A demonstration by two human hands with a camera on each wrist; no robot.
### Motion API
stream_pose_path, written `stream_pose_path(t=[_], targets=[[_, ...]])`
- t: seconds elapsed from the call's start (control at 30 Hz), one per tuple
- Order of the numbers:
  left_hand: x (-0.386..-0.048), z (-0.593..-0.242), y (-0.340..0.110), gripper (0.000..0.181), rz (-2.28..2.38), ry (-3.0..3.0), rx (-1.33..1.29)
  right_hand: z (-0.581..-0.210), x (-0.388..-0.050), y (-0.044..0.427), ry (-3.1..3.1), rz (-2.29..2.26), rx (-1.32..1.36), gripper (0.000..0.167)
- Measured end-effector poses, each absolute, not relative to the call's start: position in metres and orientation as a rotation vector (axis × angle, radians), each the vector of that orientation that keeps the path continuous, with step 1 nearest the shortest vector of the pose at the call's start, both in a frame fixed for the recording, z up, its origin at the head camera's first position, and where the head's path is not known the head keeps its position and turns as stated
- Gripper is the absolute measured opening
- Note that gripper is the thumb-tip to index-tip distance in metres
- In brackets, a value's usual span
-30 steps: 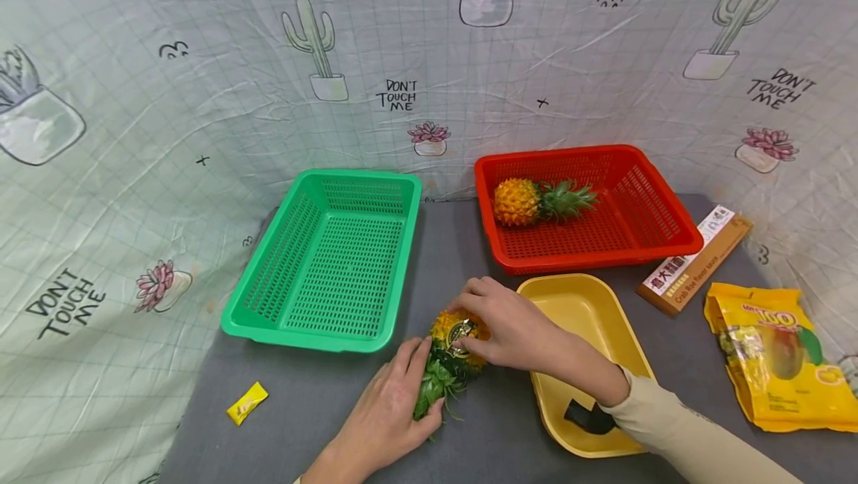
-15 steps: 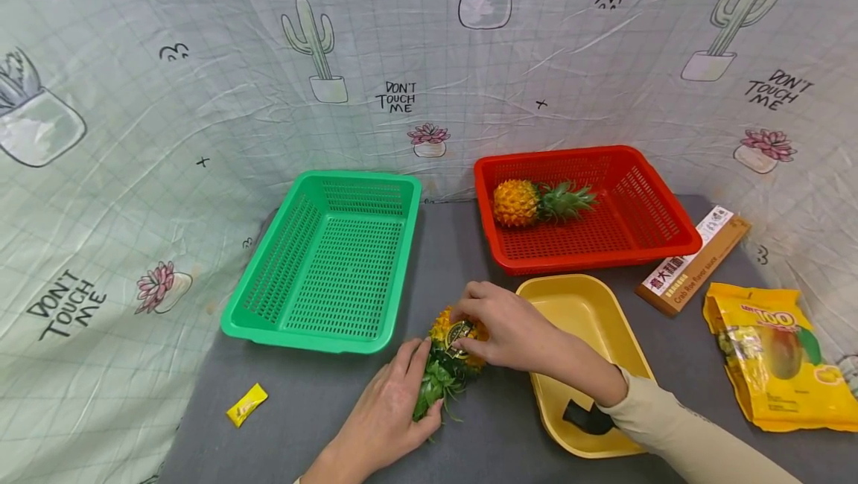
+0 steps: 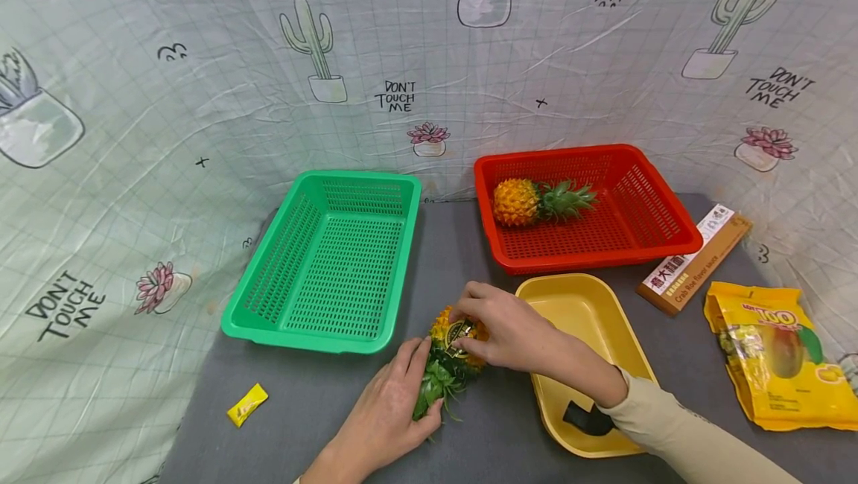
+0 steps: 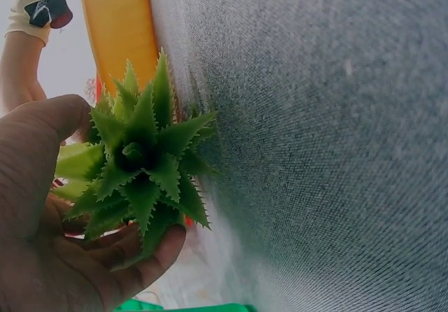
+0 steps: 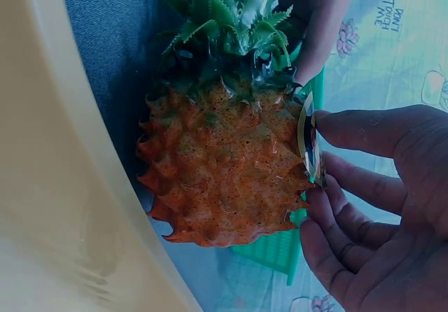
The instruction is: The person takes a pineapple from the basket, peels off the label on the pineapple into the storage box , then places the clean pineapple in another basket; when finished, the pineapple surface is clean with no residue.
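A small pineapple [image 3: 440,326] lies on the grey table, leafy crown towards the front. My left hand [image 3: 392,403] holds it by the crown; in the left wrist view, thumb and fingers curl round the leaves [image 4: 140,161]. My right hand [image 3: 511,329] is on the fruit's body. The right wrist view shows its thumb on a round black-and-gold label [image 5: 309,140] on the fruit's side, with the curled fingertips at the label's edge and the orange skin [image 5: 224,168]. Part of the label stands a little off the skin. Both hands hide parts of the fruit.
A green basket [image 3: 395,275] stands at the left. Behind, a red basket [image 3: 603,255] holds another pineapple [image 3: 519,202]. The yellow tray [image 3: 617,313] lies under my right forearm. Further right are a long box [image 3: 697,260] and a yellow bag [image 3: 780,357]. A yellow sachet [image 3: 247,404] lies front left.
My right hand has shifted very slightly on the pineapple, and the label's angle has changed a little. My left hand and everything around stay as they were.
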State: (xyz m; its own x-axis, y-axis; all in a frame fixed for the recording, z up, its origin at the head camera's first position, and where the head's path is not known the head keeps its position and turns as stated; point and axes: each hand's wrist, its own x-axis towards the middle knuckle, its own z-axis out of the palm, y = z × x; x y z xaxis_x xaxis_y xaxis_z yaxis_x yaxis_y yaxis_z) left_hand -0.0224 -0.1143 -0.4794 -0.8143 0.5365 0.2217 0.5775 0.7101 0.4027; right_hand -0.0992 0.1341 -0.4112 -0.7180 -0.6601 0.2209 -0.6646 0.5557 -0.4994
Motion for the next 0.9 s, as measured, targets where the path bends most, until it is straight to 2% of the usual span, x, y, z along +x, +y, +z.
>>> stream_pose_path(t=[0.9], targets=[[-0.0231, -0.4783, -0.1138, 0.079, -0.693, -2.845, -0.911, -0.4115, -0.0991, 0.1354, -2.739, 1.015, 1.176, 0.017]])
